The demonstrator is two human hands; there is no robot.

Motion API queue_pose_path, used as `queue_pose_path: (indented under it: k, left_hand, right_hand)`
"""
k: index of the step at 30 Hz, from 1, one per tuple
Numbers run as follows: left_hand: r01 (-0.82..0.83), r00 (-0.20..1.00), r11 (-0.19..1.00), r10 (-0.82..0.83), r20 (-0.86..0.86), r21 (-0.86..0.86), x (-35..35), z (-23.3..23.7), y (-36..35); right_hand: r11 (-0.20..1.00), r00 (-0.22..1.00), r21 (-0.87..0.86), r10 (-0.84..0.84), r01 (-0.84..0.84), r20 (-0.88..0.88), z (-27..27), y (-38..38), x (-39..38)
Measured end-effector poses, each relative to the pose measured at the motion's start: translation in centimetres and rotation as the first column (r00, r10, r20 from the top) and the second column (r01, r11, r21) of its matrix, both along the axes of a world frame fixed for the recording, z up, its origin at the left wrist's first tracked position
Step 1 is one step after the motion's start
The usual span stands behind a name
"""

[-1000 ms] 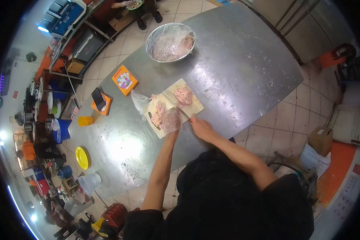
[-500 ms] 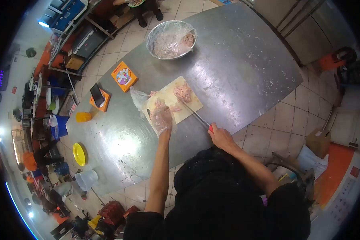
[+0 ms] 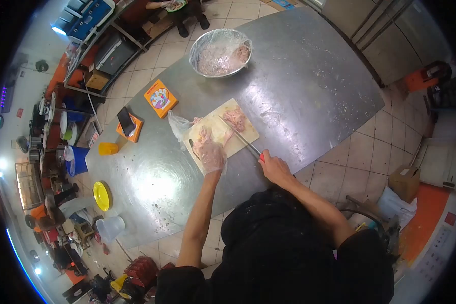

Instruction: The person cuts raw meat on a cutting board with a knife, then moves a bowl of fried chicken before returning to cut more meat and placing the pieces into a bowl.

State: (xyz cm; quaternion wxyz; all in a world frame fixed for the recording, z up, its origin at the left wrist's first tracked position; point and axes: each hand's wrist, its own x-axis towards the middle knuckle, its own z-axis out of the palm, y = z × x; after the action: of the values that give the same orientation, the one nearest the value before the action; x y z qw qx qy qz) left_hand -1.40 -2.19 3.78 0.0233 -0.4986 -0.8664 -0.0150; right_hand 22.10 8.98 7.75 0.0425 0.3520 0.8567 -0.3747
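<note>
On a pale cutting board (image 3: 236, 145) lie pieces of raw meat, pinkish and looking like chicken. My left hand (image 3: 209, 156), in a clear plastic glove, is closed over raw meat (image 3: 203, 135) at the board's left side. My right hand (image 3: 276, 168), bare, grips the red handle of a long knife (image 3: 247, 143). Its blade slants across the board, with the tip near a heap of cut meat (image 3: 234, 118) on the far right part. A crumpled clear plastic bag (image 3: 178, 124) touches the board's far left edge.
A metal bowl (image 3: 191, 59) of meat under plastic film stands farther back on the steel table (image 3: 309, 76). Left are orange boxes (image 3: 160, 99), a phone (image 3: 125, 120), a yellow cup (image 3: 108, 148), a yellow plate (image 3: 101, 196) and a clear container (image 3: 110, 228). People are in the background.
The knife blade has swung left, from the cut heap's near edge toward the middle of the board. My right hand moved slightly left with it; my left hand shifted slightly and stays on the meat.
</note>
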Motion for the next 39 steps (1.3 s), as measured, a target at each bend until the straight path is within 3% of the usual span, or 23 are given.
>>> queue_pose_path:
  k: [3, 5, 9, 12, 14, 15, 17, 21, 23, 24, 27, 29, 30, 32, 33, 35, 39]
  left_hand:
    - [-0.106, 0.994, 0.985, 0.108, -0.007, 0.136, 0.7, 2.3, 0.0]
    - [-0.147, 0.982, 0.96, 0.113, 0.15, 0.239, 0.3, 2.5, 0.0]
    - [-0.049, 0.987, 0.987, 0.024, 0.157, 0.155, -0.2, -1.2, 0.4]
    - [-0.165, 0.954, 0.941, 0.075, 0.291, 0.296, 1.3, -1.3, 1.8]
    - [-0.202, 0.933, 0.845, 0.012, 0.359, 0.496, 0.9, -2.1, 2.1]
    - [-0.202, 0.931, 0.846, 0.009, 0.364, 0.494, 0.1, -3.8, 2.0]
    - [-0.079, 0.885, 0.986, 0.003, 0.465, 0.145, -1.5, -5.3, 1.7]
    - [-0.117, 0.947, 0.972, 0.048, 0.317, 0.202, -0.1, -3.6, 1.9]
    - [-0.072, 0.972, 0.928, -0.017, 0.234, 0.365, 0.3, -2.3, 2.0]
    - [-0.065, 0.974, 0.927, -0.022, 0.227, 0.368, 0.1, -3.5, 2.0]
    - [-0.051, 0.975, 0.951, -0.02, 0.222, 0.306, -0.1, -3.5, 2.0]
    - [-0.06, 0.967, 0.998, 0.05, 0.249, 0.032, -0.5, -1.9, 1.9]
    - [-0.053, 0.969, 0.998, 0.043, 0.242, 0.036, -0.9, -2.6, 1.1]
    - [-0.138, 0.96, 0.867, -0.002, 0.281, 0.479, -1.4, -4.0, -1.3]
    - [-0.138, 0.959, 0.87, -0.001, 0.282, 0.473, -1.4, -2.6, -1.4]
    - [-0.185, 0.911, 0.762, -0.104, 0.398, 0.621, -1.0, 2.6, -1.1]
    - [-0.222, 0.886, 0.878, 0.0, 0.464, 0.424, -0.7, 3.5, -3.6]
  right_hand:
    - [1.0, 1.0, -0.002, 0.018, -0.018, 0.007, 1.3, -0.8, 0.4]
    - [0.999, 0.999, -0.022, 0.035, -0.035, 0.015, 1.1, -1.5, 0.9]
    - [0.996, 0.996, -0.072, 0.059, -0.054, 0.067, -0.2, -2.7, 1.5]
    - [0.992, 0.996, -0.118, 0.053, -0.044, 0.071, -1.1, -3.2, 1.1]
    - [0.991, 0.997, -0.13, 0.045, -0.037, 0.061, -1.5, -3.3, 0.5]
    - [0.989, 0.998, -0.144, 0.035, -0.028, 0.049, -1.8, -3.4, 0.4]
    - [0.988, 0.999, -0.153, 0.032, -0.025, 0.043, -2.3, -3.4, -0.2]
    - [0.988, 1.0, -0.156, 0.014, -0.014, -0.001, -3.2, -3.0, -3.0]
    - [0.989, 1.0, -0.149, -0.005, 0.0, -0.03, -3.2, -2.5, -5.2]
    - [0.99, 0.999, -0.141, -0.021, 0.013, -0.05, -3.3, -2.1, -6.3]
    - [0.996, 0.997, -0.087, -0.019, 0.013, -0.073, -4.1, -1.5, -9.0]
    - [0.998, 0.996, -0.058, -0.028, 0.023, -0.081, -3.7, -1.3, -8.6]
    - [0.999, 0.996, -0.031, -0.032, 0.03, -0.08, -3.0, -1.0, -8.2]
    - [0.998, 0.996, -0.039, -0.044, 0.04, -0.082, -1.3, -0.7, -5.8]
    - [0.998, 0.996, -0.05, -0.052, 0.048, -0.077, -0.4, -0.7, -4.3]
    - [0.999, 0.999, -0.045, 0.013, -0.015, -0.041, 0.7, -0.9, -1.3]
    - [0.987, 0.985, -0.042, 0.158, -0.156, 0.065, 0.2, -1.3, 2.4]
